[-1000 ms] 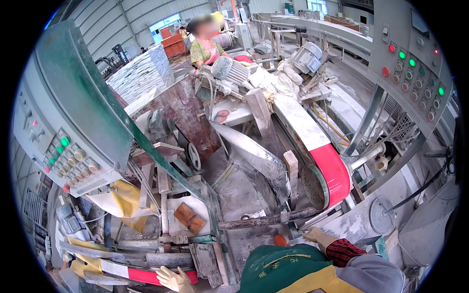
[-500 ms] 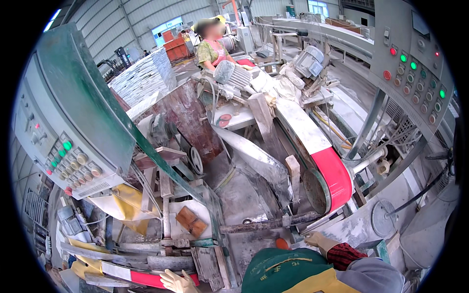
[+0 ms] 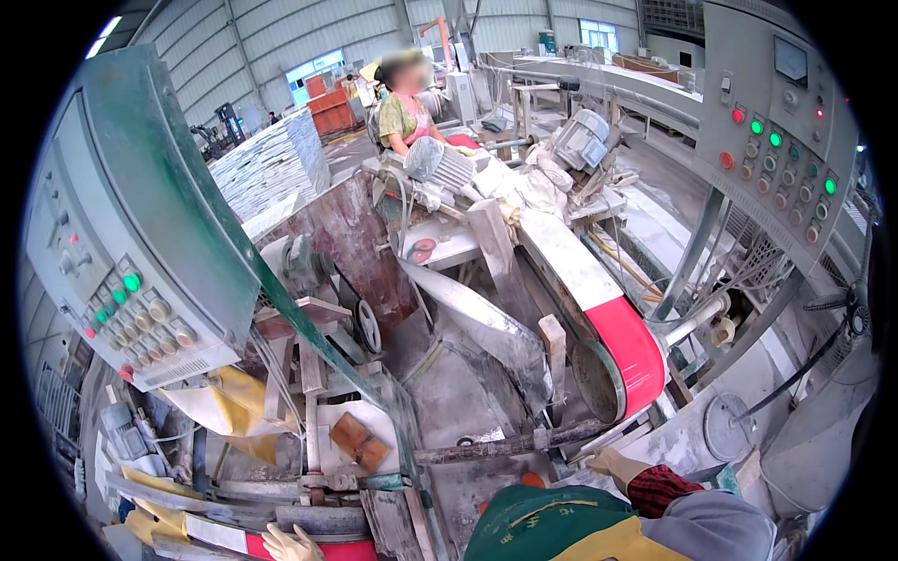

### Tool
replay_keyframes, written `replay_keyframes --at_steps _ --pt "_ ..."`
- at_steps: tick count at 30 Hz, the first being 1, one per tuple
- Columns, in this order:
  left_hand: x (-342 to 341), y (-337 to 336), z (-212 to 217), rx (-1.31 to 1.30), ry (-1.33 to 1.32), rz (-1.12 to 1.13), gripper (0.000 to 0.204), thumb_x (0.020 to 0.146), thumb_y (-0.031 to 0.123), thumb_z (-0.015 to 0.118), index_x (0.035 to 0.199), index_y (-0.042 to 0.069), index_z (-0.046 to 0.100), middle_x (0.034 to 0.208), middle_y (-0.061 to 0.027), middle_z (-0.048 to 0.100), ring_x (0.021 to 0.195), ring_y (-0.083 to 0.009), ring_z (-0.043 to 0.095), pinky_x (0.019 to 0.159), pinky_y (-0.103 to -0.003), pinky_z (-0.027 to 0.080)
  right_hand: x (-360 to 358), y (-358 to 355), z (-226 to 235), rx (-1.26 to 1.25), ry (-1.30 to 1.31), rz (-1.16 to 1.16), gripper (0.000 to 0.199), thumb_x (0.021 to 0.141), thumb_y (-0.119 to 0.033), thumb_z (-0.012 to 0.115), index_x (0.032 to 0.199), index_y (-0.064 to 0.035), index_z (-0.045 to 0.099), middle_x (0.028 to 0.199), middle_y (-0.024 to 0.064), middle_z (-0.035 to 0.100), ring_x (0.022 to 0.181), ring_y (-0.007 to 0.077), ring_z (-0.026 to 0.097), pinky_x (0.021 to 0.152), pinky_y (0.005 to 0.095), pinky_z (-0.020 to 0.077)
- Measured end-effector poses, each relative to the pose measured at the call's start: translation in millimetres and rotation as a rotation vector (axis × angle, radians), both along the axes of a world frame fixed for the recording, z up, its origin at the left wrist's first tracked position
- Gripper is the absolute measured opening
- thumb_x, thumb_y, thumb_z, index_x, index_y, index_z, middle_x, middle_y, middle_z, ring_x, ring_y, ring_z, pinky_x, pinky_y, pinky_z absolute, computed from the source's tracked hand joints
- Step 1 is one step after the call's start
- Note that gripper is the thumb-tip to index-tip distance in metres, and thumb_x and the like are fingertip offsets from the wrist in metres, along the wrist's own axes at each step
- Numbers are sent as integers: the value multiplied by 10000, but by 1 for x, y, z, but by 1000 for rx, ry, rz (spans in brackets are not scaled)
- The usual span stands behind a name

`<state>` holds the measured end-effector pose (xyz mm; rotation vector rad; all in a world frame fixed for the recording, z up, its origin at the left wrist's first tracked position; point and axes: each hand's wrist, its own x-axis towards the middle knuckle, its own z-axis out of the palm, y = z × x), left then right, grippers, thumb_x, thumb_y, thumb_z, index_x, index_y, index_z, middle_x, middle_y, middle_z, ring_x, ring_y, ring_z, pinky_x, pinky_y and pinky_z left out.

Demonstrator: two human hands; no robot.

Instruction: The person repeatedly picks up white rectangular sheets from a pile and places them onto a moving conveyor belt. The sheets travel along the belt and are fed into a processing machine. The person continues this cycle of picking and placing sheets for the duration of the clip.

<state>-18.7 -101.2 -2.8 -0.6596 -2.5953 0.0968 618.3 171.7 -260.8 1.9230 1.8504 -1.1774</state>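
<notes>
Dusty stone workshop, red-ended belt guard (image 3: 629,351)

Left hand (image 3: 292,544) at 7 o'clock wore a pale cream work glove | right hand (image 3: 615,467) at 5 o'clock wore the same, with a dark red knitted cuff and grey sleeve | green apron with yellow trim covered the chest at 6 o'clock

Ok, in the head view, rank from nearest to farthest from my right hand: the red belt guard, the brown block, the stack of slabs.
From the right hand:
1. Red belt guard, just above it.
2. Brown block, to its left, low in the machine.
3. Stack of slabs, far off, upper left.
</notes>
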Motion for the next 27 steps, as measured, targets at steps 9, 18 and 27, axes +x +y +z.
replay_keyframes --at_steps 9,18,27 --pt "26 9 -2 -199 -299 142 715 960 611 373 1500 142 367 1528 -178 358 1387 -382 347 1140 -486 287 -29 -19 55 -99 221 -116 489 836 -298 607 1264 -62 602 967 155 722 847 224 717 722 355 575" --pt "33 8 -5 -214 -279 111 721 960 608 382 1508 140 349 1535 -183 350 1390 -395 345 1137 -499 289 -36 -17 93 -106 149 -62 471 842 -328 594 1189 -10 626 936 161 721 823 225 724 715 359 580" --pt "40 5 -18 -226 -194 83 742 954 621 382 1510 130 344 1533 -194 348 1382 -405 350 1131 -508 287 -27 -22 68 -128 240 -187 462 882 -387 572 1291 -177 616 930 82 727 749 170 706 652 322 566"
